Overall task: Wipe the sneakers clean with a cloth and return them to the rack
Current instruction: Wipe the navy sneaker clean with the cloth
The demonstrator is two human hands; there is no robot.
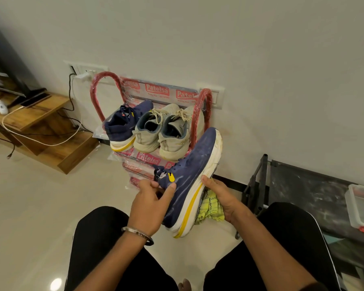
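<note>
Glossy cream floor tiles [29,206] and a plain white wall [261,59] make up the setting, seen from above a seated person's black-clad knees. At lower centre of the frame, the left hand [150,203] is curled at the collar of a navy sneaker [189,175], with the thumb and fingers pinching the heel opening near a yellow tab. A metal bangle [138,234] is worn on that wrist. The right hand [221,198] is cupped under the white and yellow sole, its thumb pressed against the sole's edge, and a yellow-green cloth [209,211] is held bunched between its palm and the sole. The sneaker is held in the air, tilted with its toe pointing to the upper right and its heel low, just in front of the rack.

Behind it, at centre frame, a red shoe rack [107,80] still wrapped in printed plastic is stood against the wall. On its top tier 3 shoes are lined up with heels toward the camera: 1 matching navy shoe [124,120] at left and 2 beige sneakers [153,131] beside it.

A wooden stepped unit [51,131] with cables is seen at left, under a wall socket [86,70]. A dark table [307,185] bearing a clear plastic container [361,208] is seen at right.
</note>
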